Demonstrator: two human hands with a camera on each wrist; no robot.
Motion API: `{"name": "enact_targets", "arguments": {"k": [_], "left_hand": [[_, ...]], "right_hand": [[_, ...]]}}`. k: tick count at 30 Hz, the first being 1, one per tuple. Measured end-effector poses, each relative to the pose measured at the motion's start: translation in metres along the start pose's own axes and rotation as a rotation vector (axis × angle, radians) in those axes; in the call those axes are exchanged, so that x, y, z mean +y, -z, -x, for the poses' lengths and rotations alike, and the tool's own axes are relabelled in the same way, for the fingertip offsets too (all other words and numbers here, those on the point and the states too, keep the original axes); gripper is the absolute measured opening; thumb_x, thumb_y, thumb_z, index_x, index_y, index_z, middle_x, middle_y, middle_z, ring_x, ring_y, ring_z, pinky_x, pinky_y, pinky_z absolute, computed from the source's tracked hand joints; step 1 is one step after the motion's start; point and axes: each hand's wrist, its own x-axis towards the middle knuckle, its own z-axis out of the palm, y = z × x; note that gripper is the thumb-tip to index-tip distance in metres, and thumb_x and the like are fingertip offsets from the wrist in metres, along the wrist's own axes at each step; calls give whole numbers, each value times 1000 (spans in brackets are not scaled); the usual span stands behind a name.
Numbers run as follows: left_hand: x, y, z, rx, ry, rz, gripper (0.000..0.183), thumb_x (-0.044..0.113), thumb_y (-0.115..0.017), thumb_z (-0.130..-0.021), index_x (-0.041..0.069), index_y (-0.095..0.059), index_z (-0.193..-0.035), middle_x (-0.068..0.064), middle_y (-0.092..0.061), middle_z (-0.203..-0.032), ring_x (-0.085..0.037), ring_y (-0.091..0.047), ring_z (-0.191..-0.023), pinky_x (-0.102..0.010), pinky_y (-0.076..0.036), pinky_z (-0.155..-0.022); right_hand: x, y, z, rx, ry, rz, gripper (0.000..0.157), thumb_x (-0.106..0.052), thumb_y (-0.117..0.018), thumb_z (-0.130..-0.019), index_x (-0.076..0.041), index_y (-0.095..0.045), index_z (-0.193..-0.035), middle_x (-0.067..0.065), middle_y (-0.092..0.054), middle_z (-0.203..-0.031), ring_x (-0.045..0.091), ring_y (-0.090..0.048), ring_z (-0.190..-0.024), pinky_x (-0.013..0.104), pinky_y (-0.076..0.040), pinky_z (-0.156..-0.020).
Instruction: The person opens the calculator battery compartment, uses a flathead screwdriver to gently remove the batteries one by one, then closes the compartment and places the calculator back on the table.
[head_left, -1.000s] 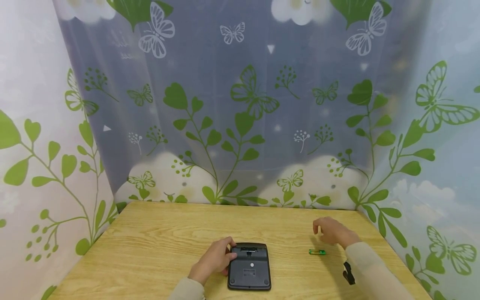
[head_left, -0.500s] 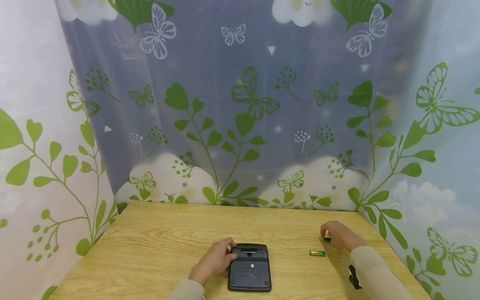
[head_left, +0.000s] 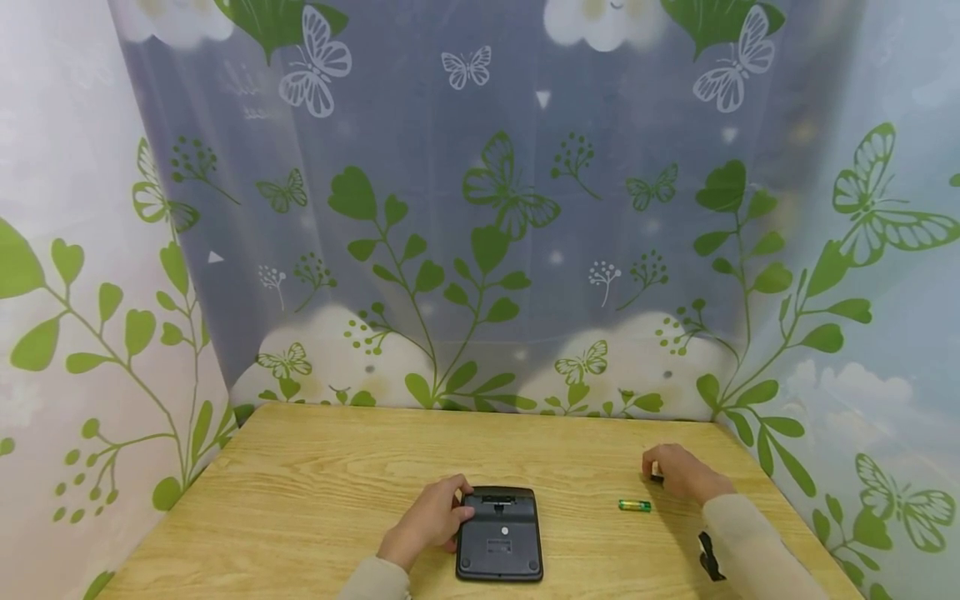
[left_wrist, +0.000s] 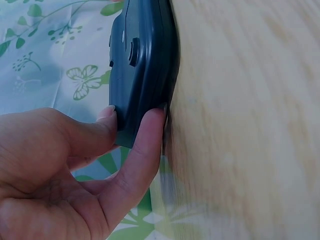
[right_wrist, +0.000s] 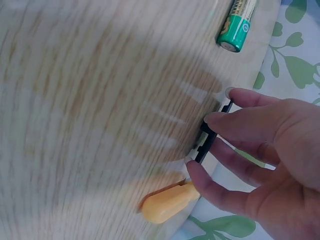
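Note:
A black calculator (head_left: 498,537) lies face down on the table, its back and a slot near the top edge showing in the head view. My left hand (head_left: 429,518) grips its left edge; in the left wrist view the thumb is on the back of the calculator (left_wrist: 145,65) and a finger is at the rim beside the table. Over at the right, my right hand (head_left: 684,473) pinches a small black battery cover (right_wrist: 206,136) between thumb and fingers, close to the tabletop. A green and gold battery (head_left: 634,506) lies just left of that hand.
The wood-grain table (head_left: 337,467) is enclosed by patterned curtains (head_left: 480,250) at the back and sides. In the right wrist view, a yellow-orange handle (right_wrist: 167,204) lies by the right hand, its far end hidden behind a finger.
My right hand has shifted right and slightly nearer, and the black battery cover now shows in its fingers. The left hand, the calculator and the battery have stayed in place.

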Motion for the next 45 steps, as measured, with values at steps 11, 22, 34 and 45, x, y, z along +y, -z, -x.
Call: {"name": "enact_targets", "arguments": {"k": [11, 22, 34, 45], "left_hand": [[-1, -1, 0, -2, 6, -14, 21, 3, -65, -100, 3, -61, -121, -12, -62, -90, -20, -66, -67, -32, -61, -46], [1, -1, 0, 2, 7, -14, 20, 3, -65, -100, 4, -61, -120, -12, -62, -89, -20, -66, -65, -32, -61, -46], [2, 0, 1, 2, 14, -20, 20, 3, -65, -100, 4, -61, -120, -12, -62, -91, -20, -66, -68, -32, -61, -47], [1, 0, 0, -1, -6, -21, 20, 3, -65, -100, 3, -61, -120, -12, -63, -90, -19, -66, -64, -31, -61, -46]], "right_hand": [[-20, 6, 4, -56, -72, -24, 37, 26, -61, -80, -10, -67, -87, 9, -65, -89, 20, -49, -76, 35, -52, -70], [-31, 12, -3, -164, -154, -61, 42, 27, -56, -79, -14, -65, -88, 6, -64, -93, 21, -51, -81, 47, -52, -80], [-59, 23, -10, -164, -32, -124, 45, 28, -53, -77, -11, -68, -93, 4, -58, -87, 18, -42, -76, 30, -36, -66], [-100, 25, -18, -184, 24, -176, 43, 27, -58, -78, -11, -69, -96, 7, -59, -94, 18, -42, -75, 29, -37, -64]]}}
